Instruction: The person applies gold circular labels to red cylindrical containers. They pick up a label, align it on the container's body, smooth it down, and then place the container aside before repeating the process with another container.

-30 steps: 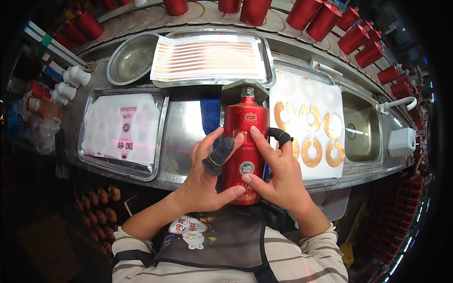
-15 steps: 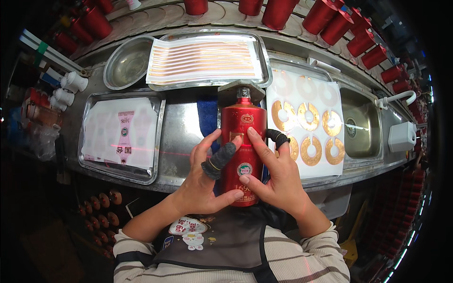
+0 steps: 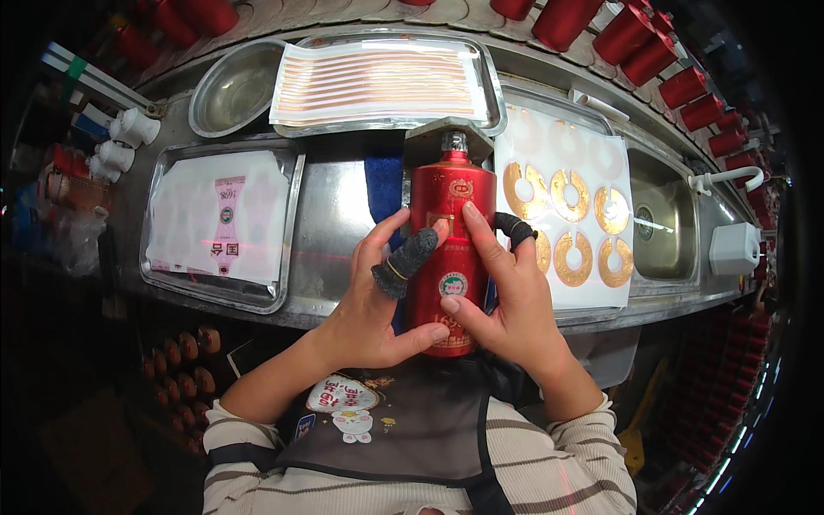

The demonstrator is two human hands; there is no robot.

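A red bottle (image 3: 464, 176) with gold print and a round green-and-white emblem lies tilted in front of me, its clear-capped neck over a dark angular block (image 3: 424, 146). My left hand (image 3: 359, 313) holds its left side, thumb low on the front. A black finger cover sits on one finger, whose bare tip presses near a small gold-framed label (image 3: 440, 225). From the right, my right hand (image 3: 515, 300) grips the bottle, with index finger and thumb on its front. Another black cover wraps one of its fingers, partly behind the bottle's edge.
Metal trays hold gold strips (image 3: 378, 81), pink-and-white label sheets (image 3: 225, 225) and gold ring-shaped stickers (image 3: 570, 196). A metal bowl (image 3: 236, 90) stands back left. At right are a sink (image 3: 661, 245), tap (image 3: 731, 179) and white container (image 3: 735, 249). Red bottles (image 3: 566, 21) line the back.
The view has shifted slightly, so the bench sits higher in the picture. Both hands stay on the bottle in nearly the same pose. The red bottles at the back have moved right.
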